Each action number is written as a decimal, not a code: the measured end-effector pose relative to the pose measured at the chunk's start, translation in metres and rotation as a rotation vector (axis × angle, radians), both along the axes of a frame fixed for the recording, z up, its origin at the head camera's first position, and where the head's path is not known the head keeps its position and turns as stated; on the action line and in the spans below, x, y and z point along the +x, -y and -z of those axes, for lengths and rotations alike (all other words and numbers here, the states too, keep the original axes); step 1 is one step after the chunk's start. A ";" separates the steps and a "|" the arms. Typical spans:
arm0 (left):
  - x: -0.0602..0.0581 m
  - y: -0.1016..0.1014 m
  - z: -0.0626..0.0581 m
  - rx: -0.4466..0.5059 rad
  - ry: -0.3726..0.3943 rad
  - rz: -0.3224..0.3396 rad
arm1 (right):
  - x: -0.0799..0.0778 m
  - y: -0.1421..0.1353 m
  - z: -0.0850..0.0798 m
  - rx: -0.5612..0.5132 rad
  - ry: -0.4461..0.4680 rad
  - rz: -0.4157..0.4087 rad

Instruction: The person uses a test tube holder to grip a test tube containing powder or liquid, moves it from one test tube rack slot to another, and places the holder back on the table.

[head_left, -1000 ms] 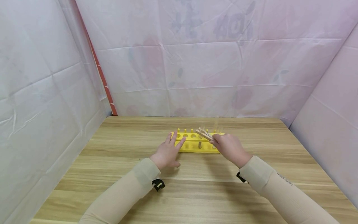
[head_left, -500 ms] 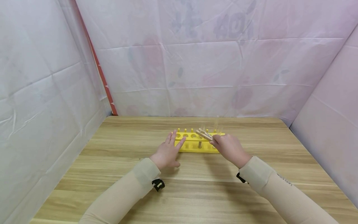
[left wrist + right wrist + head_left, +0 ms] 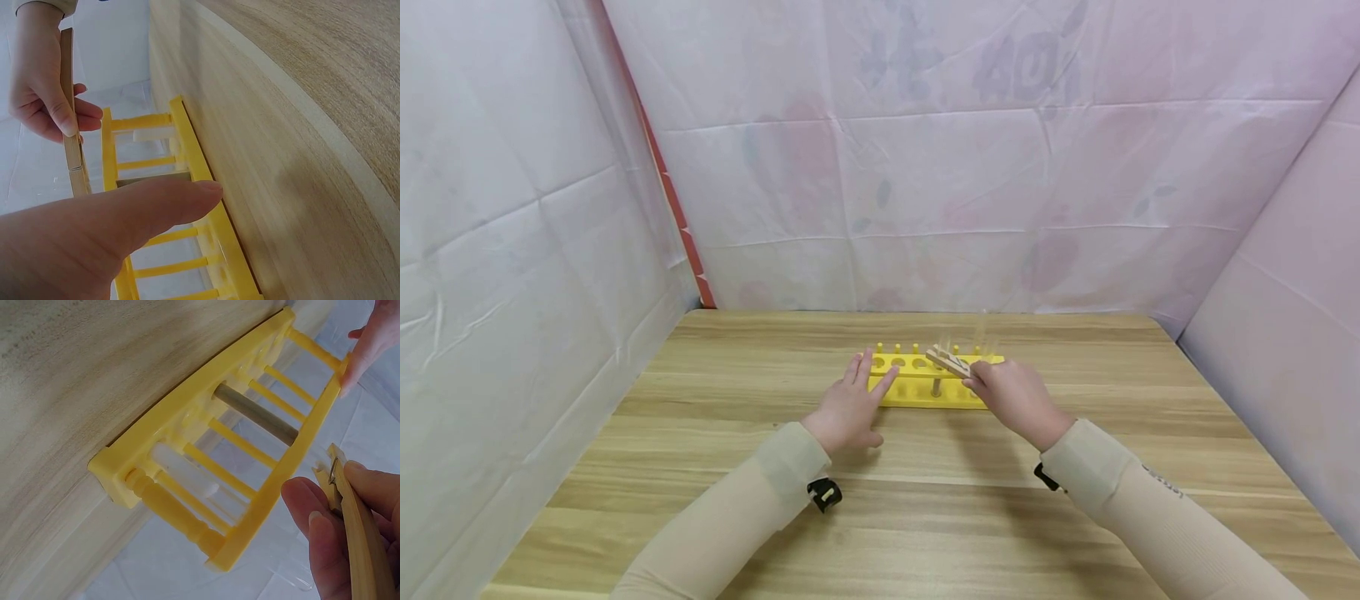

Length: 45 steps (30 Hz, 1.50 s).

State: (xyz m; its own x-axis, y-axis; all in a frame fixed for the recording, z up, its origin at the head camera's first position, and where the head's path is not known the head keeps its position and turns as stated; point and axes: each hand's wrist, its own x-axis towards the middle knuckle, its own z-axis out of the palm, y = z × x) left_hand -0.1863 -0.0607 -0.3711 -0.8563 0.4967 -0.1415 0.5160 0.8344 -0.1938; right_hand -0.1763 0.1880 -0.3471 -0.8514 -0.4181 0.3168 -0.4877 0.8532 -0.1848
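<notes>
A yellow test tube rack stands on the wooden table. My left hand rests at its left end with fingers spread and straight. My right hand grips a wooden test tube clamp above the right half of the rack. In the right wrist view the clamp's jaw end is at the top of a test tube with grey-brown contents, which stands in a middle hole. Another test tube, with white contents, stands near the rack's right end.
Clear tube tops rise above the rack behind my right hand. Several yellow pegs line its back edge. White printed sheets hang behind the table and on both sides.
</notes>
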 end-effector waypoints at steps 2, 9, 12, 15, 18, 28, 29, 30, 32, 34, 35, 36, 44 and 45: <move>0.000 0.000 0.000 0.004 0.009 -0.004 | 0.000 0.000 0.000 0.000 0.003 0.002; -0.001 0.000 -0.001 -0.003 0.010 -0.008 | 0.000 0.000 0.002 -0.004 0.009 0.007; -0.001 0.000 -0.001 0.005 0.015 -0.010 | -0.001 0.000 0.002 -0.002 0.016 0.009; -0.001 0.000 0.000 0.018 0.022 -0.015 | -0.001 0.001 0.002 0.000 0.023 0.010; -0.001 0.000 0.000 0.015 0.028 -0.020 | -0.001 0.001 0.003 0.001 0.027 0.011; -0.001 -0.001 0.000 0.009 0.023 -0.025 | 0.000 0.002 0.004 0.003 0.044 0.018; -0.001 -0.001 0.000 0.011 0.022 -0.022 | 0.000 0.002 0.004 0.001 0.047 0.018; -0.001 -0.001 0.000 0.011 0.022 -0.022 | 0.000 0.002 0.004 0.000 0.048 0.018; 0.000 -0.001 -0.001 0.013 0.022 -0.020 | 0.000 0.002 0.005 -0.002 0.051 0.019; 0.000 -0.001 -0.002 0.015 0.022 -0.018 | -0.001 0.002 0.005 -0.004 0.052 0.019; 0.001 -0.001 -0.002 0.017 0.021 -0.017 | -0.001 0.002 0.005 -0.005 0.053 0.019; 0.001 -0.001 -0.002 0.015 0.021 -0.018 | -0.001 0.002 0.006 -0.006 0.053 0.019; 0.001 0.000 -0.004 0.019 0.014 -0.010 | -0.003 0.001 0.008 0.002 0.029 0.016; 0.001 0.000 -0.004 0.019 0.015 -0.010 | -0.003 0.001 0.008 0.003 0.026 0.016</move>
State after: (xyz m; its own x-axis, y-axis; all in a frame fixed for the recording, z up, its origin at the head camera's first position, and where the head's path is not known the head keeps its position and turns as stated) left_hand -0.1855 -0.0606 -0.3674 -0.8591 0.4907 -0.1453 0.5103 0.8429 -0.1705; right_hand -0.1789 0.1871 -0.3547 -0.8662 -0.4048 0.2931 -0.4687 0.8616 -0.1951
